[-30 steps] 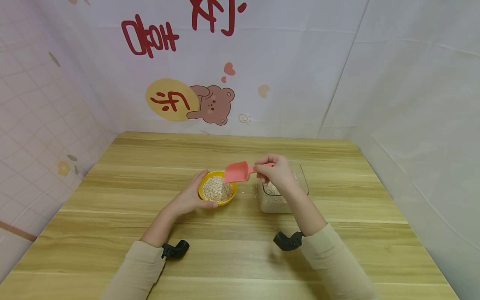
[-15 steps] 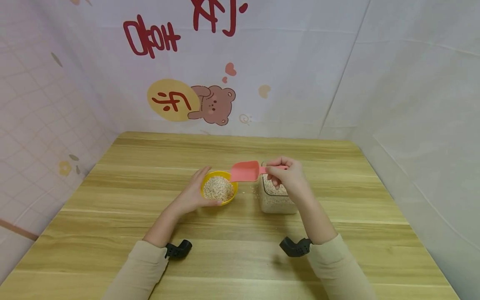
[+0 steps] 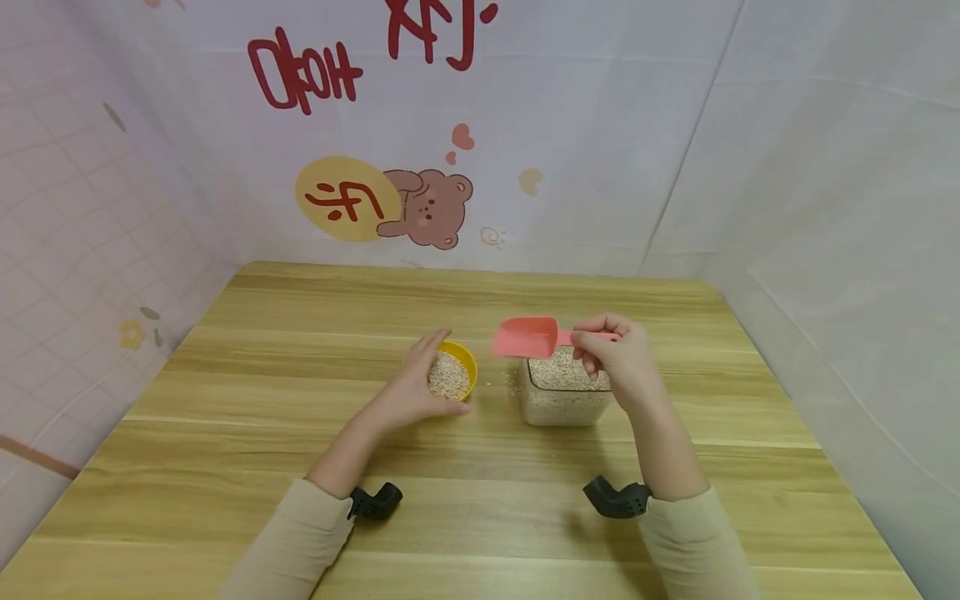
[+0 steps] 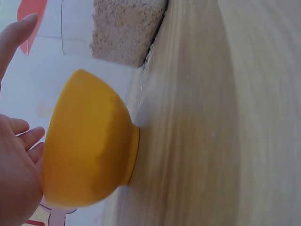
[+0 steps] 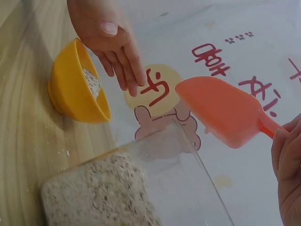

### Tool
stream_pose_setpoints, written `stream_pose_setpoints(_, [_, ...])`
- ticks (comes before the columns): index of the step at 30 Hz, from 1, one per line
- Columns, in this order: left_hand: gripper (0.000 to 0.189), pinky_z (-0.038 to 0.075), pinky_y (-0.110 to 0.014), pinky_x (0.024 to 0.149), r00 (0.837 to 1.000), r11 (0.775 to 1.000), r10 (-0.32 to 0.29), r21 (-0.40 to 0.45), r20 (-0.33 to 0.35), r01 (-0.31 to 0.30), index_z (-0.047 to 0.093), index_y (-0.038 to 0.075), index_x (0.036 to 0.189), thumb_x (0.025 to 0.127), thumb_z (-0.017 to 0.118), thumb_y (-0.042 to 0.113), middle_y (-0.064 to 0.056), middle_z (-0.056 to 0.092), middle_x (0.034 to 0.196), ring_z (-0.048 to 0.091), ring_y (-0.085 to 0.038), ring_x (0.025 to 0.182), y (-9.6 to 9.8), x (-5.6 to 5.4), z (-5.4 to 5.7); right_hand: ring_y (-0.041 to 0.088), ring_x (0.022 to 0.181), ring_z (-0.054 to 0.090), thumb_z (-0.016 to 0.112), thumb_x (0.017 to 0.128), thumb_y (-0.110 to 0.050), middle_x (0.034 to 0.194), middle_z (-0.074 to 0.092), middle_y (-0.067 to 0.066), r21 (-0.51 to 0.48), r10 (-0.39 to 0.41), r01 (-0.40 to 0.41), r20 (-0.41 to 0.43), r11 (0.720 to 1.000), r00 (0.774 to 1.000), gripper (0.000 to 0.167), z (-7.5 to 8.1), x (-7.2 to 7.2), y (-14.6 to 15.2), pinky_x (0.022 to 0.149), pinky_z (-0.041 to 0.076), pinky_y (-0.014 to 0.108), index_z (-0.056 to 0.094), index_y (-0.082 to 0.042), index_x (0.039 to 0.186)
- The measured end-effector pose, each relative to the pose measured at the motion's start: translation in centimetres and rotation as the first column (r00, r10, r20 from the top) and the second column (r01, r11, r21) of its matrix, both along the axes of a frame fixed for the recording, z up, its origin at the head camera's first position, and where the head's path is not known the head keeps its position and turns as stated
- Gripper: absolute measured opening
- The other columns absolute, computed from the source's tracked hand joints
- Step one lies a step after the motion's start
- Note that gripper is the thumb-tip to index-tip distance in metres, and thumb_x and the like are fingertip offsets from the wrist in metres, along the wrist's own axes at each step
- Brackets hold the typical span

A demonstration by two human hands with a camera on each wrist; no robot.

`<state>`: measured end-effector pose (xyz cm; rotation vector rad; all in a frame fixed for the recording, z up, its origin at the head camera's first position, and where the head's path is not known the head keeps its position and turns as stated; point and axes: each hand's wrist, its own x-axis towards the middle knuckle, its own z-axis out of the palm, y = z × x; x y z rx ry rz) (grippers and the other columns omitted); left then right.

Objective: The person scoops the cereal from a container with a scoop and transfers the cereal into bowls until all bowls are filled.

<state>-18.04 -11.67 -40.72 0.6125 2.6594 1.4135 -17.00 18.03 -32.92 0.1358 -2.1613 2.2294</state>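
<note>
A yellow bowl [image 3: 467, 354] of oat flakes [image 3: 448, 377] stands on the table. My left hand [image 3: 417, 385], thumb and fingers spread, hovers at the bowl's left rim and partly covers it in the head view; the right wrist view shows it above the rim with its palm bare. The handle of a pink scoop [image 3: 527, 338] is pinched between thumb and fingers of my right hand [image 3: 617, 357]. That scoop is held level, and no oats show in it. Below it sits a clear container [image 3: 564, 410], part filled with oats; its back right part is hidden by the hand.
Loose flakes lie on the wooden table [image 3: 480, 517] between bowl and container. A printed cloth [image 3: 600, 125] with a bear hangs behind the table, and plain cloth stands at the right side. Each wrist wears a black camera mount [image 3: 617, 497].
The right hand has carried the scoop rightward, from over the bowl to above the container. The left hand has loosened from the bowl's side and shifted right over its rim.
</note>
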Motion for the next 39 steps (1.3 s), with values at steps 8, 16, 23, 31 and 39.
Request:
stream_pose_setpoints(8, [0.114, 0.022, -0.054, 0.109, 0.998, 0.999, -0.028, -0.029, -0.055, 0.027, 0.017, 0.02, 0.154, 0.066, 0.088, 0.035, -0.007, 0.015, 0.157, 0.015, -0.025, 0.142, 1.8, -0.3, 0.4, 0.008, 0.042, 0.047, 0.062, 0.087, 0.005, 0.06, 0.06, 0.005, -0.017, -0.031, 0.031, 0.002, 0.999, 1.0, 0.005, 0.0, 0.2, 2.3, 0.041, 0.041, 0.019, 0.062, 0.009, 0.091])
stream_pose_setpoints(16, [0.113, 0.021, -0.053, 0.109, 0.996, 0.998, -0.067, -0.012, -0.053, 0.066, 0.015, 0.023, 0.154, 0.068, 0.085, 0.043, -0.007, 0.013, 0.158, 0.012, -0.024, 0.143, 3.8, -0.4, 1.2, 0.008, 0.044, 0.048, 0.064, 0.088, 0.002, 0.061, 0.06, 0.005, 0.018, -0.087, 0.087, 0.009, 0.996, 0.996, 0.007, -0.2, 0.1, 4.0, 0.042, 0.043, 0.019, 0.068, -0.003, 0.084])
stream_pose_setpoints(23, [0.112, 0.02, -0.053, 0.109, 0.997, 0.996, -0.08, 0.028, -0.02, 0.081, 0.016, 0.025, 0.154, 0.068, 0.086, 0.04, -0.003, 0.011, 0.158, 0.011, -0.022, 0.143, 5.6, -0.5, 1.4, 0.008, 0.043, 0.048, 0.062, 0.087, 0.004, 0.06, 0.06, 0.005, 0.063, -0.104, 0.104, 0.0, 0.993, 0.995, 0.012, -0.7, -0.2, 4.7, 0.041, 0.043, 0.018, 0.06, 0.014, 0.093])
stream_pose_setpoints(31, [0.113, 0.021, -0.055, 0.108, 0.996, 0.995, -0.093, 0.038, 0.003, 0.092, 0.014, 0.024, 0.155, 0.068, 0.085, 0.044, -0.002, 0.01, 0.159, 0.012, -0.023, 0.143, 7.6, -1.0, 1.2, 0.008, 0.046, 0.049, 0.064, 0.088, -0.001, 0.062, 0.06, 0.003, 0.183, -0.102, 0.096, 0.023, 0.978, 0.995, 0.02, -1.3, -0.7, 5.3, 0.043, 0.045, 0.019, 0.058, 0.015, 0.098])
stream_pose_setpoints(39, [0.113, 0.02, -0.053, 0.109, 0.995, 0.994, -0.097, 0.053, 0.033, 0.096, 0.013, 0.025, 0.155, 0.069, 0.083, 0.047, 0.001, 0.008, 0.159, 0.011, -0.021, 0.143, 8.9, -1.3, 0.8, 0.009, 0.047, 0.049, 0.063, 0.089, -0.002, 0.063, 0.06, 0.004, 0.248, -0.08, 0.069, 0.036, 0.966, 0.996, 0.023, -1.9, -1.2, 5.5, 0.044, 0.044, 0.022, 0.058, 0.017, 0.1])
